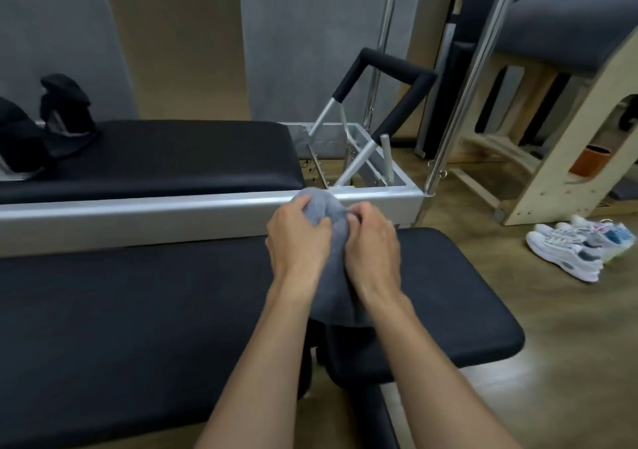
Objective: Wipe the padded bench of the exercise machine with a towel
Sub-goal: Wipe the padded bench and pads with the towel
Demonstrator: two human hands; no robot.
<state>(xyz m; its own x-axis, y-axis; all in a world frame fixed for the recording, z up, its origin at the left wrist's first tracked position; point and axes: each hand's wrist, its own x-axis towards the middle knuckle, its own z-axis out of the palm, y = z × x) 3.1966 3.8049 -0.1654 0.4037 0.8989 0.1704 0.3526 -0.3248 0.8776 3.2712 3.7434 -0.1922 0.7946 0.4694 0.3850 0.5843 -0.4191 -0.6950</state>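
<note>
Both the left hand (298, 241) and right hand (371, 245) clutch the grey towel (333, 238) above the padded bench (138, 310)

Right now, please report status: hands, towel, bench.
Left hand and right hand both gripping grey towel, bunched, held above padded bench. Wiping not yet started. Nothing in the way.

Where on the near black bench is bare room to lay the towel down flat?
The near bench is bare left of the left hand, up to the silver rail. A smaller bare patch lies right of the right hand, toward the rounded end near the shoes. The middle is crowded: both hands hold the grey towel there.
</note>
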